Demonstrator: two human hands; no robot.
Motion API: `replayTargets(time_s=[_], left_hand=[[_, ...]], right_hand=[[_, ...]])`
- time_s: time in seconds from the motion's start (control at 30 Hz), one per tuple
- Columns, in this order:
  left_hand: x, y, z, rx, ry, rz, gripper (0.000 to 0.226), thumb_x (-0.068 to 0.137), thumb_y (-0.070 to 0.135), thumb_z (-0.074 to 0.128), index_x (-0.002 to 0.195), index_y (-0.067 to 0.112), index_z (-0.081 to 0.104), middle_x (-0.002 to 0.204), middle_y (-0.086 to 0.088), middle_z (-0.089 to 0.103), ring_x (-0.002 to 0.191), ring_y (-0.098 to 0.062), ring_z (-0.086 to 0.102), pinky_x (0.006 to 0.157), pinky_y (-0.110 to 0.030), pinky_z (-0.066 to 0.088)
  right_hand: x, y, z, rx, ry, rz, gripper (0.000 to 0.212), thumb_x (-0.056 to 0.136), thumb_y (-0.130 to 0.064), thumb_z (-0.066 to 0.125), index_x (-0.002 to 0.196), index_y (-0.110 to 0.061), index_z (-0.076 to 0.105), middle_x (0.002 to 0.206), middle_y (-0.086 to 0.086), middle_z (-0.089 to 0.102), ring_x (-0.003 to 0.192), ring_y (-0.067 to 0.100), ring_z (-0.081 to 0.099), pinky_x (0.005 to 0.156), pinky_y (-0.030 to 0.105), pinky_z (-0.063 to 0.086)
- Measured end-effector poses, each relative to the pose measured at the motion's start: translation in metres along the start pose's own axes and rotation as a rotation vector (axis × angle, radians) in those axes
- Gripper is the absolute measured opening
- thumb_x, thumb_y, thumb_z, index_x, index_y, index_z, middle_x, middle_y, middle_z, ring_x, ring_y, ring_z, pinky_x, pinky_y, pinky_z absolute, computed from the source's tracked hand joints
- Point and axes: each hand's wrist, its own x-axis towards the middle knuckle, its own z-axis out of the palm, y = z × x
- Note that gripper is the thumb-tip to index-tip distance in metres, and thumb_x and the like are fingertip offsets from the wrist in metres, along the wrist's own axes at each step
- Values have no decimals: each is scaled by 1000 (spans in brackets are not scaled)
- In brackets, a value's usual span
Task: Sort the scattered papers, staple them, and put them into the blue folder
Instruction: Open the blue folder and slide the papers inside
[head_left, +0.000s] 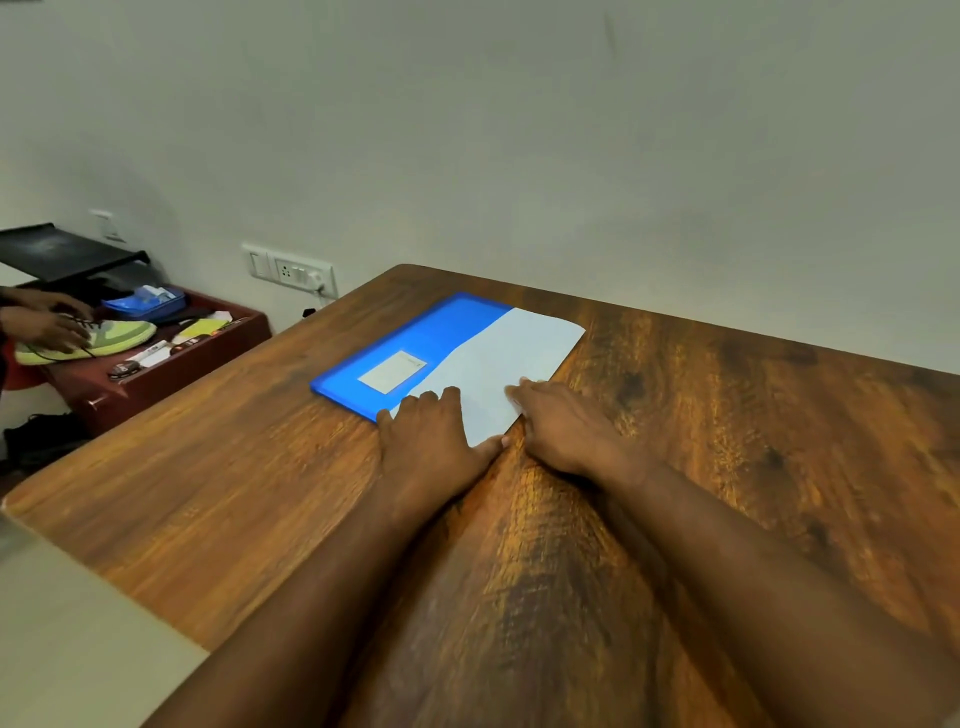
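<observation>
Both hands (493, 426) press papers (498, 364) (wooden table (727, 415), plain wall (519, 130)).

Blue folder (415, 338) lies flat, closed, w/ white label, near desk (208, 467) far edge. White papers (498, 364) lie flat overlapping folder's right half, partly on desk.

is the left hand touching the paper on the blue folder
Touching. The head view shows the left hand lying flat with its fingers on the near edge of the white paper, which partly covers the blue folder.
</observation>
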Motion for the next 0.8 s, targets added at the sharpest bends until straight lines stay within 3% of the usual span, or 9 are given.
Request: replayTargets(time_s=[0.17, 0.27, 0.37, 0.57, 0.67, 0.8], left_hand=[[-11, 5, -4, 3, -5, 58, 87, 82, 92, 44, 139, 27, 54, 133, 0, 65, 123, -23, 58, 104, -53, 46], [-22, 15, -7, -6, -15, 109, 89, 81, 94, 43, 140, 29, 54, 134, 3, 66, 121, -21, 59, 102, -50, 49], [-34, 30, -10, 8, -54, 152, 88, 82, 93, 44, 141, 29, 54, 136, 3, 65, 123, -21, 59, 103, -48, 49], [-66, 70, -10, 71, -107, 218, 74, 84, 89, 46, 121, 27, 55, 123, -1, 65, 115, -25, 58, 94, -47, 45], [-86, 94, -7, 79, -103, 270, 72, 86, 88, 45, 120, 26, 56, 122, -2, 65, 116, -26, 57, 94, -47, 44], [-102, 120, -2, 33, -99, 305, 66, 88, 83, 47, 120, 26, 58, 122, -2, 63, 116, -26, 56, 97, -49, 46]], right_hand=[[-12, 7, -5, -56, 25, -5, 59, 102, -35, 50, 159, -24, 37, 164, 5, 40, 148, 26, 40, 119, 57, 29], [-30, 16, -7, -110, 28, -5, 48, 103, -38, 46, 148, -23, 48, 144, 4, 58, 131, 25, 54, 112, 57, 35], [-54, 31, -6, -129, 35, 7, 43, 101, -38, 43, 139, -23, 54, 132, 1, 63, 122, 24, 57, 108, 57, 39], [-101, 62, 0, -111, 69, 67, 51, 103, -34, 42, 154, -28, 42, 163, 0, 41, 146, 21, 42, 120, 57, 29], [-129, 81, 0, -90, 75, 117, 54, 107, -38, 41, 160, -31, 35, 168, -3, 33, 151, 18, 36, 125, 55, 22], [-166, 100, 6, -77, 124, 165, 52, 107, -38, 40, 158, -31, 38, 166, -5, 37, 149, 16, 39, 123, 56, 28]])
